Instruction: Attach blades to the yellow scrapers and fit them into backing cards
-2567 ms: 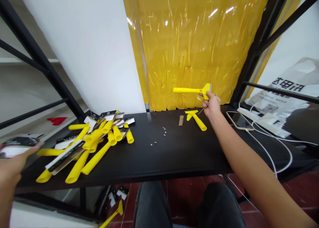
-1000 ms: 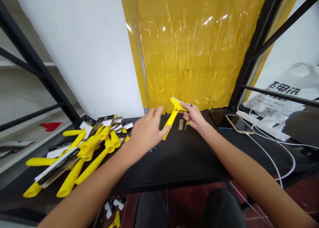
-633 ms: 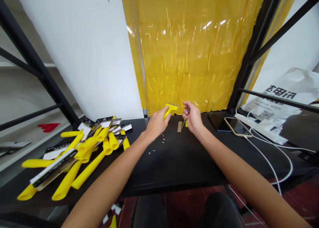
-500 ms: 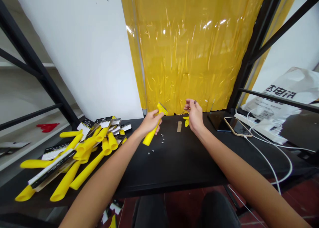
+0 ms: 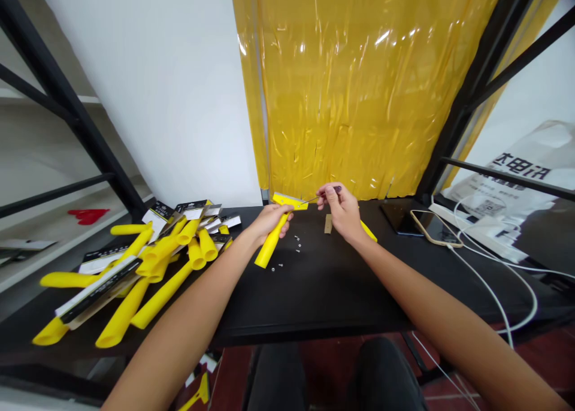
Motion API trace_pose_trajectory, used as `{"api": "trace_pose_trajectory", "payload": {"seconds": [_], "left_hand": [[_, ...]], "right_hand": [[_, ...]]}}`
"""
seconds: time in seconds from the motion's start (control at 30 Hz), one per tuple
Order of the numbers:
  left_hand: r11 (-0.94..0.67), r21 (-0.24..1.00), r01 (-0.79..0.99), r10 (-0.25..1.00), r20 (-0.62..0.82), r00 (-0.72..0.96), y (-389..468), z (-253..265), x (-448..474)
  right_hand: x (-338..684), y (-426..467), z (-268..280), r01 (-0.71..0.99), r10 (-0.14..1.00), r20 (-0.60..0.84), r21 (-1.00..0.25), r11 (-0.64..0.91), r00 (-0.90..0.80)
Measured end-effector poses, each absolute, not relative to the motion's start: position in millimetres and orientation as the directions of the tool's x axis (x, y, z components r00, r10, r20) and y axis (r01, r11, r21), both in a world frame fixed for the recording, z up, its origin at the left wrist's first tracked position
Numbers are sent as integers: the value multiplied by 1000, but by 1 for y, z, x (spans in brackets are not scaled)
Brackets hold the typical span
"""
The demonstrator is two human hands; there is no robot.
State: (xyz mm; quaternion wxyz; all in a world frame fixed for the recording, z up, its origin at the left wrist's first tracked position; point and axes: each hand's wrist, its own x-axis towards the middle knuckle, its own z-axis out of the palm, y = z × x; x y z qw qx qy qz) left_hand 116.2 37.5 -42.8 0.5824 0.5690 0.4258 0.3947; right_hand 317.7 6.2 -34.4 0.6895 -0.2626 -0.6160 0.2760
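Note:
My left hand (image 5: 272,220) is closed around a yellow scraper (image 5: 269,246) near its head, with the handle slanting down toward me. In my right hand (image 5: 342,212) is a thin screwdriver (image 5: 315,199), pinched by its dark handle. The shaft points left, and its tip meets the scraper head at its right part. Below my left hand, several small screws and nuts (image 5: 298,245) lie scattered on the black table (image 5: 305,303). A brownish flat strip (image 5: 328,223) lies just left of my right hand. A yellow piece (image 5: 369,231) shows partly from behind my right wrist.
A pile of yellow scrapers (image 5: 155,261) with black-and-white cards covers the left side. On the right are a phone (image 5: 435,228), a dark tablet (image 5: 399,219), white cables (image 5: 494,303) and a white plastic bag (image 5: 525,177). A yellow plastic curtain (image 5: 359,99) hangs behind.
My right hand has moved left, bringing the screwdriver tip to the scraper head. The scraper has turned, so its wide head now faces me. The view has shifted slightly.

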Motion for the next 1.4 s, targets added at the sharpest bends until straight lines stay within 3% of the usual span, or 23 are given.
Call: {"api": "trace_pose_trajectory", "payload": {"seconds": [0.63, 0.77, 0.87, 1.0, 1.13, 1.2, 1.3, 1.4], "left_hand": [[42, 992, 119, 959, -73, 274, 25, -33, 121], [-35, 987, 154, 975, 0, 222, 24, -34, 121], [-131, 963, 236, 983, 95, 155, 28, -36, 117], [-235, 860, 453, 972, 215, 97, 33, -39, 111], [-281, 797, 534, 957, 272, 97, 31, -38, 108], [-325, 757, 567, 941, 316, 117, 29, -38, 107], [-375, 706, 602, 920, 365, 145, 28, -38, 107], [-347, 722, 599, 934, 324, 151, 30, -41, 107]], "right_hand": [[316, 12, -47, 43, 663, 748, -664, 746, 34], [318, 12, -46, 128, 681, 732, -678, 724, 25], [324, 14, -44, 156, 809, 587, -800, 579, 9], [335, 21, -45, 110, 961, 228, -963, 246, -154], [343, 26, -48, 192, 933, -117, -980, -53, -340], [344, 28, -50, 205, 892, -174, -974, -94, -417], [340, 27, -54, 349, 929, -15, -929, 124, -370], [332, 24, -59, 643, 882, 372, -608, 466, -288]]}}
